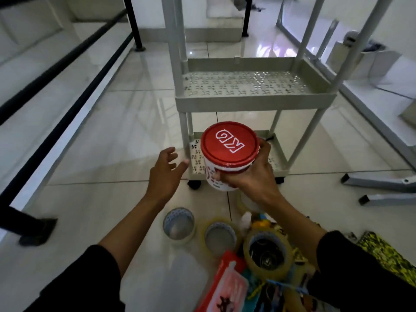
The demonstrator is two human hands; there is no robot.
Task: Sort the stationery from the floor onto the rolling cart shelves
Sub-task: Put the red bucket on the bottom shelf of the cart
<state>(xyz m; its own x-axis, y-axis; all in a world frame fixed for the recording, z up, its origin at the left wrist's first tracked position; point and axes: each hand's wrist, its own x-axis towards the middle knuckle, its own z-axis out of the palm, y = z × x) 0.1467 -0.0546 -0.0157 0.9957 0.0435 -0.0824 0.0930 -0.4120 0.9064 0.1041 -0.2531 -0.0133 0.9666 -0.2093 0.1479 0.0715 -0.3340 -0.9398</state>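
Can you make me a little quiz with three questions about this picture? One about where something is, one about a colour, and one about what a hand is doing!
1. Where is the tub?
A. on the middle cart shelf
B. held up in front of the cart
C. lying on the floor

2. What colour is the tub's lid?
A. red
B. blue
C. green

3. What is the left hand doing?
A. gripping tape
B. pushing the cart
C. open, holding nothing

Answers:
1 B: the right hand grips the tub in front of the cart.
2 A: the lid is red with white letters.
3 C: the left hand has spread fingers, touching nothing.
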